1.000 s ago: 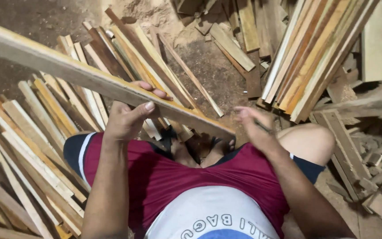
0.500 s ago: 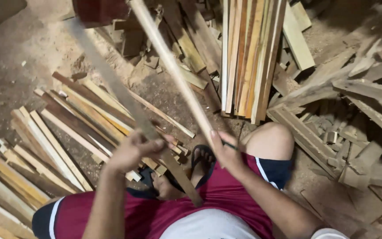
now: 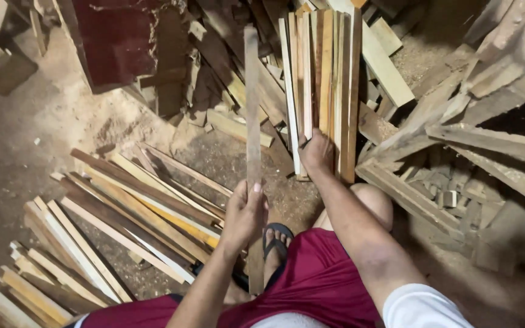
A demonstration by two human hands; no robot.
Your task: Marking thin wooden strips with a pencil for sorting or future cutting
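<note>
Wooden slat | my left hand is gripping it upright, keeping it steady | my right hand is pressing on the bundled strips, squaring their near ends

Dim warm light, dark right corners, slight motion blur.

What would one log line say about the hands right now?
left hand: grips wooden slat, upright | right hand: on end of slat bundle | floor slats: untouched
</note>
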